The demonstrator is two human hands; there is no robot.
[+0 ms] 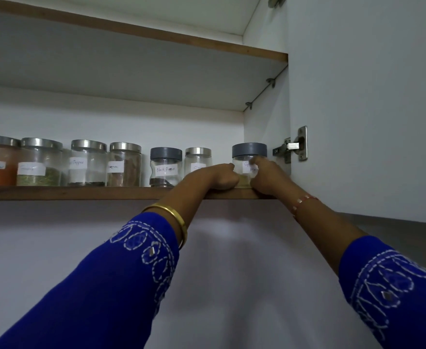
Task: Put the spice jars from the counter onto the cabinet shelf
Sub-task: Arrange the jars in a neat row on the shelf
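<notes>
**Last jar at the shelf's right end**

My left hand and right hand both grip the grey-lidded glass jar standing on the wooden shelf, near the cabinet wall and its metal hinge. Just left stand the steel-lidded cloves jar and the waisted black pepper jar.

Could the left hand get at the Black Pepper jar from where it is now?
Probably yes. The left hand rests at the shelf edge, and the Black Pepper jar stands at the front of the row, just left of it, with nothing in front.
</notes>
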